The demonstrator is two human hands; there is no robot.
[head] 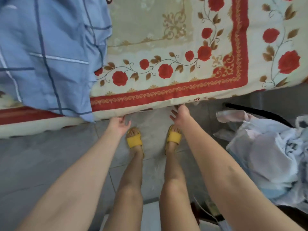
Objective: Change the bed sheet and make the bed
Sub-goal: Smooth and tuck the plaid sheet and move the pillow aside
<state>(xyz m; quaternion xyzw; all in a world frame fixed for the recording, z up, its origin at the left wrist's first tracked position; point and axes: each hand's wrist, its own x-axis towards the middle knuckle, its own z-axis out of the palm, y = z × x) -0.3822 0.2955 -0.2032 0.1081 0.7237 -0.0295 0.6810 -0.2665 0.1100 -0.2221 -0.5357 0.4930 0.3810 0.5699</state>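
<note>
Where the rose sheet (166, 94) overhangs, the hands — left hand (119, 125), right hand (180, 114) — reach spread open.

Both the left hand (119, 124) and right hand (180, 114) reach with fingers spread to the floral bed sheet (166, 64) edge, blue checked cloth (50, 55) lying beside

The bed sheet (166, 47) lies spread over the bed, in the far half of the view. A quilt (46, 55) lies on the sheet's left part and reaches over its near edge. The left hand (119, 125) and the right hand (180, 114) are at that near edge. Below them, the left slipper (134, 140) and the right slipper (174, 137) stand on the floor (41, 155). A pile of cloth (266, 155) lies to the right, near the bed.
</note>
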